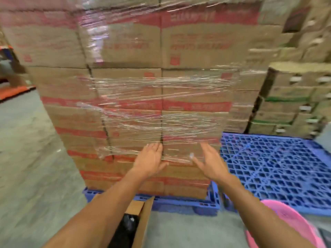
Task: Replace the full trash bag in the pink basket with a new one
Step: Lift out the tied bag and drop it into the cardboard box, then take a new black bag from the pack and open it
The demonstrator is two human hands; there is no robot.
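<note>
The pink basket (293,224) shows only as a curved rim at the bottom right, partly behind my right forearm; its inside is hidden. My left hand (150,160) and my right hand (209,161) are both stretched forward, fingers spread, holding nothing, in front of a wrapped stack of boxes. An open brown cardboard box (143,217) on the floor below my left forearm holds something black and glossy (127,228), maybe a bag. The frame is blurred by motion.
A tall stack of brown and red cartons (161,104) in clear stretch film stands on a blue plastic pallet (179,203) straight ahead. A bare blue pallet (277,169) lies to the right, more stacked cartons (295,97) behind it. Grey concrete floor (32,167) runs along the left.
</note>
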